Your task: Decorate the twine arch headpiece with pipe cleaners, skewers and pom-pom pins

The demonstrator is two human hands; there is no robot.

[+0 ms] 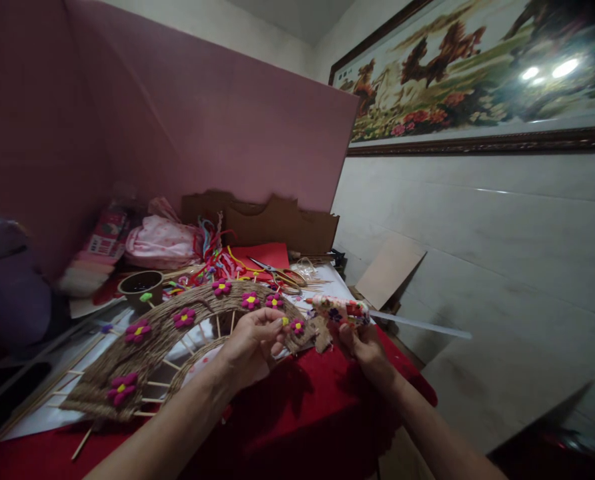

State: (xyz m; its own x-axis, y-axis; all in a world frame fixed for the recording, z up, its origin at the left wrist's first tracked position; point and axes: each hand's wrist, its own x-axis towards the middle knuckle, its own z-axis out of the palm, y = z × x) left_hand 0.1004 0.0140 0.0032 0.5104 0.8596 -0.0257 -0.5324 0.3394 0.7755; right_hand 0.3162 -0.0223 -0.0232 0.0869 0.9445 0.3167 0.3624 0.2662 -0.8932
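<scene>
My left hand [257, 343] pinches a small yellow piece [284, 321] between thumb and fingertips. It is over the right end of a fan-shaped frame [170, 343] wound with brown twine and crossed by thin wooden sticks. Magenta flowers with yellow centres [184, 318] dot the twine; one magenta flower [297, 327] sits just beside the pinched piece. In my right hand [365, 347] is a glue gun [340, 310] covered in floral material, a long translucent glue stick [422, 323] jutting from its back. Its nozzle points left, and my palm hides part of the handle.
Scissors [277, 272] lie open behind the frame near red paper [262, 259] and colourful fuzzy strips [217, 257]. A dark cup [140, 283] stands at left. Brown cardboard [262, 223] leans at the back. Red cloth [317, 407] covers the table's front edge.
</scene>
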